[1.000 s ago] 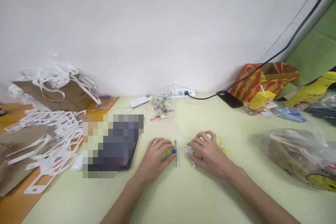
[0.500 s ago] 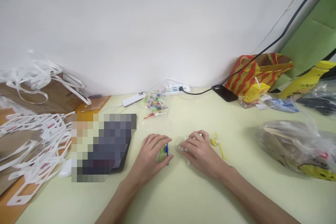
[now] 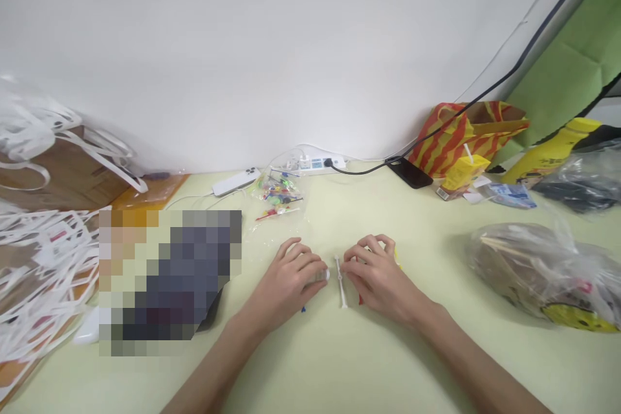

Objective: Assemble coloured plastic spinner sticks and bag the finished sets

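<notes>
Lying at far left are the white strips (image 3: 33, 233), well apart from the work. Resting near the counter (image 3: 339, 362) middle, the left hand (image 3: 291, 281) is curling over small pieces, a blue tip showing beneath; its grip I cannot tell. The white stick (image 3: 341, 282) is lying between the hands, likely light, thin and bendable, best pinched mid-shaft. The right hand (image 3: 376, 278) is pinching beside it. Open counter is lying nearer.

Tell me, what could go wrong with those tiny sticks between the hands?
The small white stick lies loose between the left hand and right hand, so a nudge might flick it off. Other little pieces are half hidden under the fingers and may get mislaid. The open bag of coloured pieces nearby could spill.
</notes>
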Action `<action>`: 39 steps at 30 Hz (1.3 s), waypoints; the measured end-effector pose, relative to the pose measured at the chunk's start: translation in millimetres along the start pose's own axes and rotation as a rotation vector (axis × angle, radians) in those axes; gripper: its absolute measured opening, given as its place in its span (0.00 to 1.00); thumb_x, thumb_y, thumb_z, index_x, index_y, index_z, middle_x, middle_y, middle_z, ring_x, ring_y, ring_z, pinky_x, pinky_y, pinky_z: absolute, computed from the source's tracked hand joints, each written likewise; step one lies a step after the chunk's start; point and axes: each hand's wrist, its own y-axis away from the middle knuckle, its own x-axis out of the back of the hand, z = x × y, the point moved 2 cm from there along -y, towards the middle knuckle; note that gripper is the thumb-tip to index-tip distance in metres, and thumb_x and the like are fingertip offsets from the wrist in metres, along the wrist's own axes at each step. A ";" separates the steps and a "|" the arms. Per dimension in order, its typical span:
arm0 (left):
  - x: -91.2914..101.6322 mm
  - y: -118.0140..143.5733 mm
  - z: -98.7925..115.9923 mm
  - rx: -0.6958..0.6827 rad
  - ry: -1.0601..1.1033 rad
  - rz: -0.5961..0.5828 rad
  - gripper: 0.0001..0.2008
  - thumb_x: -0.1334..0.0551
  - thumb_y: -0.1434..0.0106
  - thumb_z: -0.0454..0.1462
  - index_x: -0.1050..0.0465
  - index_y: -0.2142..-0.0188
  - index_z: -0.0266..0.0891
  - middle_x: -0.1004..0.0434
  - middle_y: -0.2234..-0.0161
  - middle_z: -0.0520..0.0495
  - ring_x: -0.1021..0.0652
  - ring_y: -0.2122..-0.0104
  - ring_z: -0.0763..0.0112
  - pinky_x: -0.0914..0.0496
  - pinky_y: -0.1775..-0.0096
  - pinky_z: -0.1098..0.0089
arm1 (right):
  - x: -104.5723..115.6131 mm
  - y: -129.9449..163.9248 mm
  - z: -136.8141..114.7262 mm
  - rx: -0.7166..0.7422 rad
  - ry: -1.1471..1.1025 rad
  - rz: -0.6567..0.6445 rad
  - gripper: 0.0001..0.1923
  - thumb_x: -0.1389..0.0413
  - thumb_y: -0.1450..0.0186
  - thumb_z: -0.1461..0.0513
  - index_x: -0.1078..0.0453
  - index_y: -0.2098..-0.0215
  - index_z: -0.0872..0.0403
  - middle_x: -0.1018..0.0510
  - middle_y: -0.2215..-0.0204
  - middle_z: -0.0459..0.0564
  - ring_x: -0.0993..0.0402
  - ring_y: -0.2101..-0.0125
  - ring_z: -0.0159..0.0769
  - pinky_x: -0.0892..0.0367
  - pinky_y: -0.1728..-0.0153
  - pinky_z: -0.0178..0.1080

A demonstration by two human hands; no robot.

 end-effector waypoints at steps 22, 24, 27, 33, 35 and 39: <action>3.8 10.9 4.8 0.072 0.123 0.170 0.08 0.39 0.32 0.35 0.28 0.54 0.42 0.20 0.63 0.50 0.23 0.62 0.70 0.34 0.42 0.56 | -27.6 7.2 -26.3 -0.084 0.188 -0.013 0.09 0.49 0.35 0.71 0.33 0.69 0.53 0.26 0.78 0.48 0.35 0.65 0.41 0.49 0.59 0.45; 3.9 10.8 4.3 0.077 0.130 0.178 0.08 0.38 0.32 0.35 0.28 0.54 0.42 0.21 0.64 0.51 0.23 0.62 0.70 0.34 0.41 0.56 | -28.2 7.0 -27.1 -0.095 0.163 -0.002 0.09 0.49 0.36 0.72 0.33 0.68 0.53 0.26 0.79 0.46 0.35 0.67 0.40 0.49 0.59 0.44; 4.6 10.3 4.2 0.082 0.142 0.190 0.08 0.38 0.33 0.34 0.28 0.54 0.42 0.21 0.64 0.51 0.22 0.63 0.71 0.35 0.41 0.56 | -27.8 5.9 -30.0 -0.110 0.160 0.012 0.10 0.49 0.38 0.73 0.33 0.69 0.53 0.27 0.79 0.45 0.34 0.68 0.39 0.49 0.60 0.43; 5.2 10.0 3.5 0.078 0.126 0.196 0.07 0.38 0.32 0.35 0.28 0.54 0.42 0.21 0.64 0.51 0.22 0.64 0.71 0.33 0.42 0.55 | -35.4 7.5 -36.2 -0.133 0.229 0.038 0.12 0.50 0.43 0.76 0.35 0.71 0.54 0.25 0.77 0.47 0.31 0.69 0.39 0.49 0.63 0.42; 5.5 9.8 2.9 0.075 0.121 0.205 0.07 0.38 0.33 0.35 0.28 0.55 0.42 0.20 0.63 0.50 0.22 0.64 0.71 0.33 0.42 0.55 | -38.3 8.7 -36.8 -0.150 0.205 0.041 0.13 0.51 0.44 0.77 0.35 0.71 0.53 0.25 0.77 0.47 0.30 0.69 0.39 0.48 0.62 0.43; 7.0 9.1 0.9 0.064 0.118 0.249 0.08 0.38 0.33 0.34 0.29 0.54 0.42 0.19 0.62 0.50 0.22 0.63 0.69 0.32 0.44 0.55 | -32.7 8.0 -36.7 -0.231 0.005 0.060 0.11 0.50 0.41 0.74 0.36 0.70 0.53 0.26 0.76 0.46 0.32 0.71 0.36 0.45 0.61 0.43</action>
